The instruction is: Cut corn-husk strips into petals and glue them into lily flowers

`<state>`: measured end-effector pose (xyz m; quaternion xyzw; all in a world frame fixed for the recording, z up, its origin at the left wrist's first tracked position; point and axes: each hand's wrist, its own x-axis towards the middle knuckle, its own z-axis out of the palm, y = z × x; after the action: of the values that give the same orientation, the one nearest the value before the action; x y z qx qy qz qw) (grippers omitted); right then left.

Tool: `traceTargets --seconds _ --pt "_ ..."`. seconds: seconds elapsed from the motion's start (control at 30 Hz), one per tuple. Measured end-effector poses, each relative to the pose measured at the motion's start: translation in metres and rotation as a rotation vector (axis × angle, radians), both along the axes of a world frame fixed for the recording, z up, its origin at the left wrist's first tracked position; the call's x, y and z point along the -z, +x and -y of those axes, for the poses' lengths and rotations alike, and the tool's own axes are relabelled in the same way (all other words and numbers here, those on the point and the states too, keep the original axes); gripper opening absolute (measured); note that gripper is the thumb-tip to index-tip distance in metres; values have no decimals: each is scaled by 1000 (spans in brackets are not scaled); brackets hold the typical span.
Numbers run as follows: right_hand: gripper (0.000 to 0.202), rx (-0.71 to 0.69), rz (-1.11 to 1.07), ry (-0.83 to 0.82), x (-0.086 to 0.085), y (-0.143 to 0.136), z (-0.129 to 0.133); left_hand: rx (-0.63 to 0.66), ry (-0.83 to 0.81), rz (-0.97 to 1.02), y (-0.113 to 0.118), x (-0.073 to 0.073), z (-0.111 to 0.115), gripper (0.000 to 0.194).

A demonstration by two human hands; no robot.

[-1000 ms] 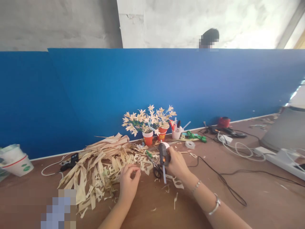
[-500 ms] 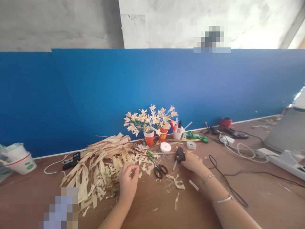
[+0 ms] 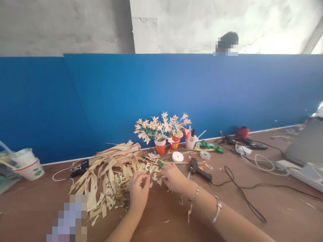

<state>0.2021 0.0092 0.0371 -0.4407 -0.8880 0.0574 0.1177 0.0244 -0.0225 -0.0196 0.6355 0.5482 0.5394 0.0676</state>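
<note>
My left hand [image 3: 139, 193] is at the right edge of the dried husk pile [image 3: 108, 179], thumb and forefinger pinched together. Whatever is in that pinch is too small to name. Just right of it, my right hand [image 3: 175, 178] is over the husk scraps, its fingers bent and close together; what they hold, if anything, is hidden. A black glue gun [image 3: 199, 169] lies on the table beyond my right wrist. Scissors are hidden under my right hand. Behind stand husk flowers [image 3: 161, 126] in red paper cups [image 3: 159, 148].
A white tape roll [image 3: 177, 156], a clear tape roll [image 3: 205, 155] and a white pen cup [image 3: 190, 144] are near the blue partition [image 3: 176, 84]. Black cable [image 3: 242, 195] loops at right beside a power strip [image 3: 304, 176]. A paper bucket [image 3: 31, 170] stands far left.
My right hand has let go of the glue gun and moved left, beside my left hand, covering the scissors. The glue gun now lies on its side. My left hand keeps its pinch.
</note>
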Motion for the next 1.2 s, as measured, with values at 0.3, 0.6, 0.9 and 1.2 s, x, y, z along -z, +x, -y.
traceTargets --seconds 0.3,0.6,0.9,1.2 --pt "28 34 -34 -100 19 -12 -5 7 6 8 1 0 -2 13" --pt "33 -26 -255 -9 33 -4 -10 6 -6 4 1 -3 2 14" --pt "23 74 -675 48 31 -13 -6 -5 3 -11 0 -3 1 15" --pt "10 171 -1004 -146 24 -27 9 -13 3 -29 1 -5 3 14"
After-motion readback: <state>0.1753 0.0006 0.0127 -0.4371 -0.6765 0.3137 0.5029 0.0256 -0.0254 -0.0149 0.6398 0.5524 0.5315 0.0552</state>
